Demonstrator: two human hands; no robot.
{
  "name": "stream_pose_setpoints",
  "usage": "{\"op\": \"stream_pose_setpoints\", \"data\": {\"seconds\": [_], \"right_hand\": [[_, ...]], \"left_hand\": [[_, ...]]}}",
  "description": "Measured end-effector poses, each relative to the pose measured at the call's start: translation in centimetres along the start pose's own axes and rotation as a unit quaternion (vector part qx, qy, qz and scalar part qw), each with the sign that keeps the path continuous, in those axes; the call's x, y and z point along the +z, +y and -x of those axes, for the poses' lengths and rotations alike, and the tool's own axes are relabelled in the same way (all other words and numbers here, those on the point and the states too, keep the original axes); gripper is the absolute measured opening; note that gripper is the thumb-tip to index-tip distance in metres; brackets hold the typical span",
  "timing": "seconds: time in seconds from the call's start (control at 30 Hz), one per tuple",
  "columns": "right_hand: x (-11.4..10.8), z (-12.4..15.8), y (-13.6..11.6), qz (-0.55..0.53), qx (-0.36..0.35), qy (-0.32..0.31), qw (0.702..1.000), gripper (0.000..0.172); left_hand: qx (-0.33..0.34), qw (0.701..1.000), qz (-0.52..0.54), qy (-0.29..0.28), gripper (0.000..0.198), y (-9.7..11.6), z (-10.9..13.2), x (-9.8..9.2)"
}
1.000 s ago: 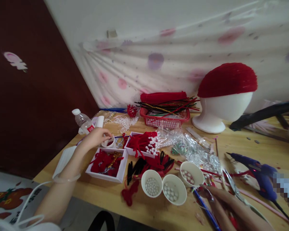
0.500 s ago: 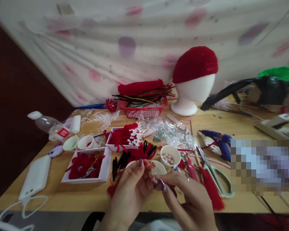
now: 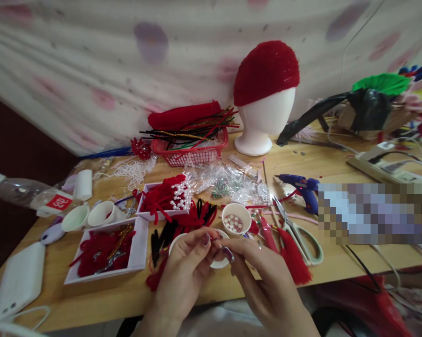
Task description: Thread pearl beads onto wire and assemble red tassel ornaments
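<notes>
At the front of the table my left hand is closed, thumb and forefinger pinched on a tiny reddish piece that I cannot make out. Against it, my right hand pinches with thumb and forefinger; whatever it grips is hidden. The fingertips of both hands meet above a white paper cup, partly covered by the hands. Just behind stands another paper cup with pearly and pink beads. Red and black fuzzy stems lie behind my left hand.
Scissors, a red tassel and a blue glue gun lie to the right. White boxes of red pieces are left. Behind stand a red basket and a foam head wearing a red cap.
My right fingertips have moved in to meet the left ones at the small piece; before, they were slightly lower and apart. The camera view has turned somewhat right and down.
</notes>
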State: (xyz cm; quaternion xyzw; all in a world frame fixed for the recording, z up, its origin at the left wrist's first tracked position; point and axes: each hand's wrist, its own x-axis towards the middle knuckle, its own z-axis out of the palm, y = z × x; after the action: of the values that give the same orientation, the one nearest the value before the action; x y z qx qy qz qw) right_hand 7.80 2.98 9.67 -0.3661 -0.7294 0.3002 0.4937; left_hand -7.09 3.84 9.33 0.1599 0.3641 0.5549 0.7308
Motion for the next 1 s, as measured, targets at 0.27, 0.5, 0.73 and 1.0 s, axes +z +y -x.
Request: {"op": "stream_pose_setpoints", "data": {"seconds": [0.27,0.5,0.73,1.0], "right_hand": [[-0.1,-0.2,0.1,0.037,-0.008,-0.007,0.999,0.022],[-0.3,-0.2,-0.2,0.044,0.005,-0.02,0.999,0.018],[-0.4,-0.1,0.0,0.023,0.009,-0.028,0.999,0.018],[-0.5,0.3,-0.2,0.028,0.045,-0.048,0.997,0.017]], "left_hand": [[0.014,0.999,-0.021,-0.03,0.018,-0.4,-0.1,0.0],[-0.014,1.0,-0.018,-0.015,0.02,-0.6,-0.1,0.0],[0.018,0.997,-0.075,-0.02,0.019,-0.5,0.0,-0.1],[0.148,0.96,-0.236,-0.036,0.009,-0.8,0.2,-1.5]]}}
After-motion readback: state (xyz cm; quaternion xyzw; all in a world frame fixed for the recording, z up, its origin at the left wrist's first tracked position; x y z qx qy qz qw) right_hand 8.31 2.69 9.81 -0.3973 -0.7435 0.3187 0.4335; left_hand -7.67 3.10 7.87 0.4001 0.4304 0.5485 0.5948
